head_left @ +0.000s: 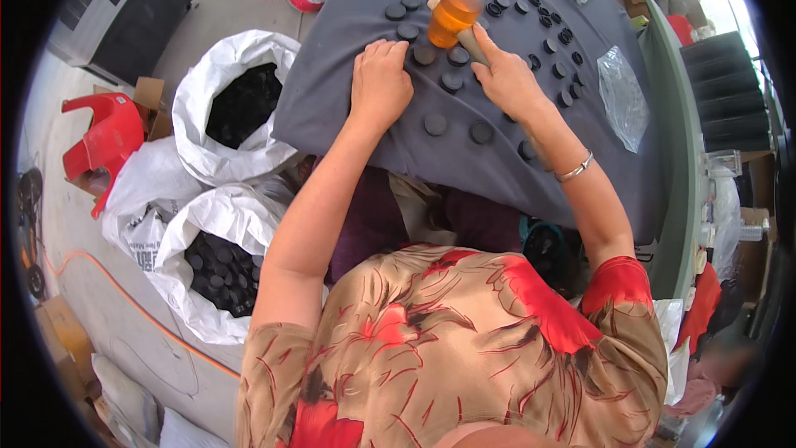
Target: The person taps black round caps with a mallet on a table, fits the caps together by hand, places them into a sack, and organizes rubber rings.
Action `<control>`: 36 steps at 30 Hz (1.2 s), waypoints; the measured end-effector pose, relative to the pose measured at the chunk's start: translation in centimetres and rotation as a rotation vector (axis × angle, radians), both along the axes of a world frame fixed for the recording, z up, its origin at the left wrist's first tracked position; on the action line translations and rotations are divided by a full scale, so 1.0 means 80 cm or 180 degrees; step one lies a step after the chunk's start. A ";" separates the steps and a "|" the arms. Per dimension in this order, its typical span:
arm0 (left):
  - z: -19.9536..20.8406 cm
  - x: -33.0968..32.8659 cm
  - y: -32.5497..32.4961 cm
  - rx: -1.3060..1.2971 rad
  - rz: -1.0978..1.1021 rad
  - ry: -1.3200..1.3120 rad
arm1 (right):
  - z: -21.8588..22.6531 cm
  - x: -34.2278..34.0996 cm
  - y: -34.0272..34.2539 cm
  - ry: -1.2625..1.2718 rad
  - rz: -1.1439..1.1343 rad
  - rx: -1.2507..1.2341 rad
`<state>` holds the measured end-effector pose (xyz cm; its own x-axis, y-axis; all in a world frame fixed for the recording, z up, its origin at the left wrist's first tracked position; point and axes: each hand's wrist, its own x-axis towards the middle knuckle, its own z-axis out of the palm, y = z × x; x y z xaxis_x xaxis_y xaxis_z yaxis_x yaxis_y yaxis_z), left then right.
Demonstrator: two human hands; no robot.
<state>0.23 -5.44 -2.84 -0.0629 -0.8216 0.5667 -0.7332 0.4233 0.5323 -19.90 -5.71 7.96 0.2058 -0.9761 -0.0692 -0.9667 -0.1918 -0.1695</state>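
Head view shows the orange-headed mallet [455,15] above the grey cloth [323,87], your right hand [509,76] wrapped around its handle, presumably to leave the head free. Your left hand [381,87] rests curled nearby, perhaps steadying something; whether it grips anything, I cannot tell. Black discs [452,81] lie spread around, probably for easy reach; open white sacks [189,108] stand at your left.
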 end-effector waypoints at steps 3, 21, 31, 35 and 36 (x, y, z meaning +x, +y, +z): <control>-0.002 -0.001 -0.008 -0.0029 0.0004 0.0033 | -0.016 -0.031 -0.038 -0.1010 0.0630 -0.0471; -0.003 0.000 -0.009 -0.0101 0.0140 -0.0018 | 0.003 -0.036 0.093 -0.0815 0.0394 -0.0302; -0.001 -0.002 -0.008 -0.0224 0.0015 0.0039 | 0.021 -0.036 0.091 -0.1274 0.0103 -0.0136; -0.001 0.004 -0.015 0.0000 0.0113 0.0101 | 0.000 -0.046 0.057 -0.1078 0.0615 -0.0282; -0.005 0.005 -0.009 0.0034 0.0085 0.0239 | 0.011 -0.041 0.062 -0.1049 0.0565 -0.0143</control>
